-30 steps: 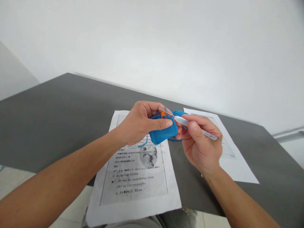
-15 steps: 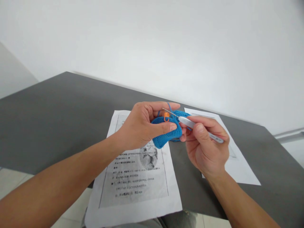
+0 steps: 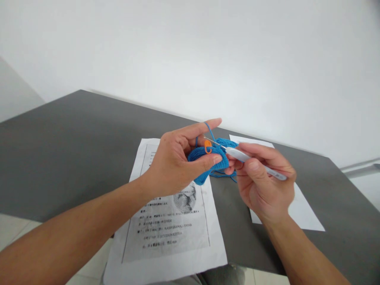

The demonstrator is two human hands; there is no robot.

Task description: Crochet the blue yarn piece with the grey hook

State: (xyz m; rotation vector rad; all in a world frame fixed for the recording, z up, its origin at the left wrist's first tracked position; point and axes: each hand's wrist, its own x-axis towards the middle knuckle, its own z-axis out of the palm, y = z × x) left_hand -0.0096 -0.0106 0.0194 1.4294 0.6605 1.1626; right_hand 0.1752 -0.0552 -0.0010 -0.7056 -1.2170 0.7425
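Between thumb and fingers, my left hand [image 3: 181,158] pinches a blue crochet piece [image 3: 202,178]. Blue yarn [image 3: 210,130] loops over its raised, stretched index finger and runs down to the work. An orange stitch marker [image 3: 208,146] hangs on the piece's upper edge. My right hand [image 3: 264,182] grips a crochet hook [image 3: 242,155] by its pale grey handle; the thin metal shaft points left across the top of the crochet piece, near the yarn. Whether the hook's tip has caught the yarn is too small to tell.
A bundle of blue yarn [image 3: 227,143] lies on the dark grey table [image 3: 89,158] behind the hands. Beneath my left hand, a printed sheet [image 3: 166,249] hangs over the table's front edge. Another sheet [image 3: 303,213] lies under my right hand. A white wall [image 3: 190,59] rises behind.
My left index finger has lifted, drawing the yarn up. My right hand and the crochet hook have shifted slightly to the right.
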